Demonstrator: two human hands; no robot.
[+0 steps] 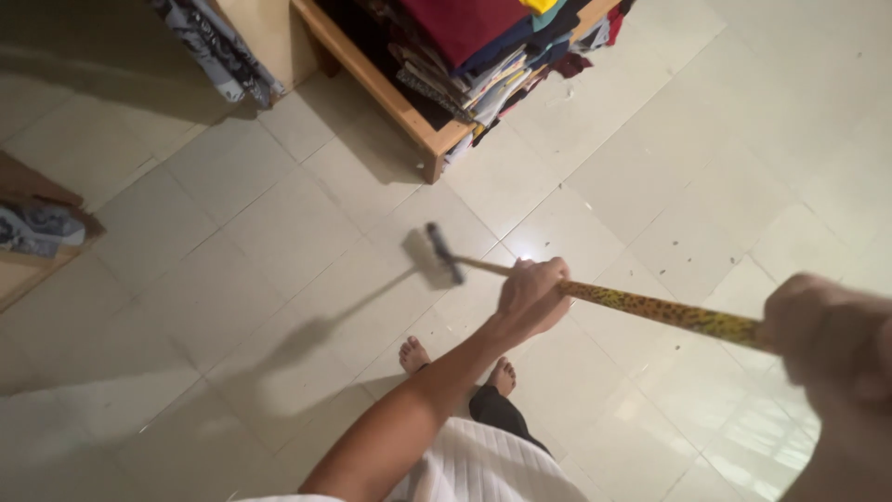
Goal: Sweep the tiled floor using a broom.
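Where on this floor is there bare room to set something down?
Bare floor tiles lie open left of the broom head, below the wooden shelf. More runs right of the shelf, above the handle. Crowded: the stacked clothes.

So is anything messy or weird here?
Yes: the folded clothes on the wooden shelf stick out unevenly over its edge. Small dark specks dot the tiled floor beyond the broom.

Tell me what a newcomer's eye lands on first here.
First the long yellow speckled broom handle slanting across the middle, gripped by the left hand and the blurred right hand at the right edge. Its brush head is over the pale tiled floor. Above, folded clothes pile on a wooden shelf.
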